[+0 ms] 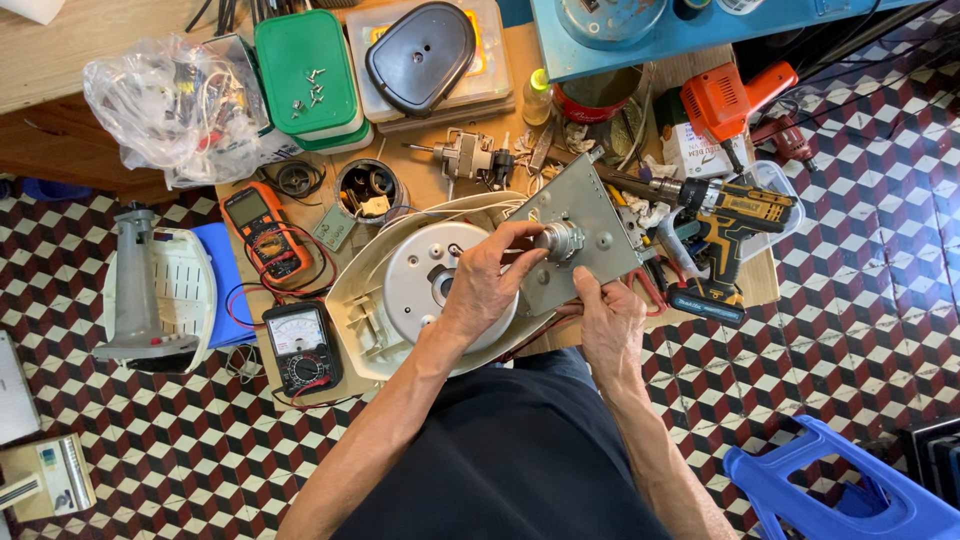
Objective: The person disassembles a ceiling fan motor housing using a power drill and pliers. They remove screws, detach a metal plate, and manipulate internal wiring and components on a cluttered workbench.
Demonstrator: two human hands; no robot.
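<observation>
Here, seen from above, a person sits at a crowded wooden tabletop (420,165) set over a checkered tile floor (850,240); at mid-frame a cream appliance housing (365,290) lies open with a round white disc (420,275) inside it, apparently laid flat so its inside can be reached; tilted against its right edge is a grey metal plate (590,225), propped at an angle that turns its small round fitting (560,240) up toward the person; the left hand (485,285) reaches over the disc and pinches that fitting with fingertips closed on it, while the right hand (610,325) grips the plate's lower edge, seemingly to steady it; right of the plate lies a yellow-and-black cordless drill (725,225), within easy reach, with an orange drill (730,98) above it; at the lower left of the tabletop sit an orange multimeter (262,228) and a black analogue meter (302,345); on a green lid (305,70) at upper centre, loose screws (312,88) are gathered, probably to keep them from rolling off.
</observation>
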